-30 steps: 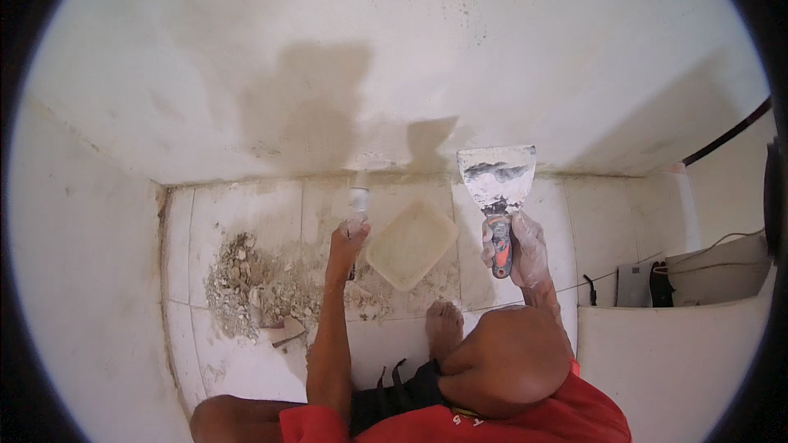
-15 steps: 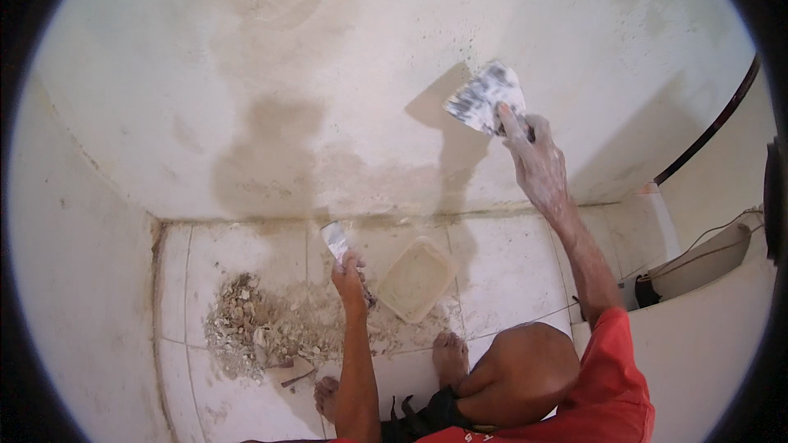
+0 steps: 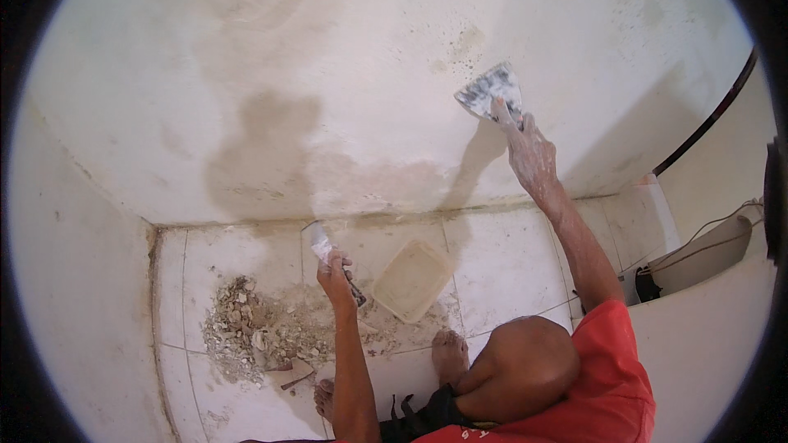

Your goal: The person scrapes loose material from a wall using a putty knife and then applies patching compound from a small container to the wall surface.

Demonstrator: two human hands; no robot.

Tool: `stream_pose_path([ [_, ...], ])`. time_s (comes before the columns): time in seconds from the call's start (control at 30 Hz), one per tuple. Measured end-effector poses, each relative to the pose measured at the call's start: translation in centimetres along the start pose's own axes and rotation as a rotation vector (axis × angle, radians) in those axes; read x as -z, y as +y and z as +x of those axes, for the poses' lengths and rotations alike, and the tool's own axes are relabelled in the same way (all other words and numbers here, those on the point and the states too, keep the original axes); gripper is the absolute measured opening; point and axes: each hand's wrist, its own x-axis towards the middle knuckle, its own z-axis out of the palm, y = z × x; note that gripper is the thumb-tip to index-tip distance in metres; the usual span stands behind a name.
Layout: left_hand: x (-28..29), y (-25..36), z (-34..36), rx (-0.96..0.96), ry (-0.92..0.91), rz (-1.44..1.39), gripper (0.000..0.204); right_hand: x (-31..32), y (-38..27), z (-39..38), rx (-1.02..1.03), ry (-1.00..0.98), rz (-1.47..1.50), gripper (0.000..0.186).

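Observation:
My right hand point(image 3: 532, 156), coated in white powder, grips a wide putty knife point(image 3: 484, 90), its blade smeared white and grey and lying at the white wall point(image 3: 369, 57). My left hand point(image 3: 335, 279) is wrapped round a smaller putty knife point(image 3: 320, 239) with some white paste on it, held low near the foot of the wall. Just right of my left hand, a pale rectangular plastic tub point(image 3: 410, 279) rests on the tiled floor point(image 3: 501, 254). Damp-looking stains and small specks mark the wall.
A pile of rubble point(image 3: 242, 328) and a broken shard point(image 3: 291, 373) lie on the left floor. My bare foot point(image 3: 450, 357) is below the tub. A side wall point(image 3: 78, 262) stands left; at right are a low ledge point(image 3: 698, 344), wires and a dark pipe point(image 3: 710, 119).
My right hand has lifted the wide knife from above the floor up to the wall, shifting slightly right since half a second ago. My left hand has moved a little left and lower.

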Motion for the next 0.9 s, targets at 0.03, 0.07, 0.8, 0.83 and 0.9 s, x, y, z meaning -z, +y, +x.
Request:
stream_pose_path([
  [0.03, 0.2, 0.0, 0.1, -0.016, 0.008, 0.003, 0.024, -0.3, 0.2, -1.1, 0.000, 0.008, 0.000, 0.069],
  [0.07, 0.3, -0.2, 0.1, -0.017, 0.002, -0.003, 0.024, -0.3, 0.5, -2.2, -0.004, -0.014, 0.029, 0.068],
  [0.8, 1.8, -2.0, -0.7, 0.041, -0.003, 0.208, 0.029, -4.2, -0.1, -11.8, -0.015, -0.163, 0.210, 0.068],
  [0.83, 3.3, -1.9, -0.4, 0.034, 0.002, 0.243, 0.025, -5.4, -1.5, -14.3, 0.010, -0.054, 0.458, 0.066],
  [0.9, 2.2, -3.5, -0.9, 0.034, -0.056, 0.235, 0.022, -1.3, -2.7, -17.7, -0.309, -0.405, 0.809, 0.065],
])
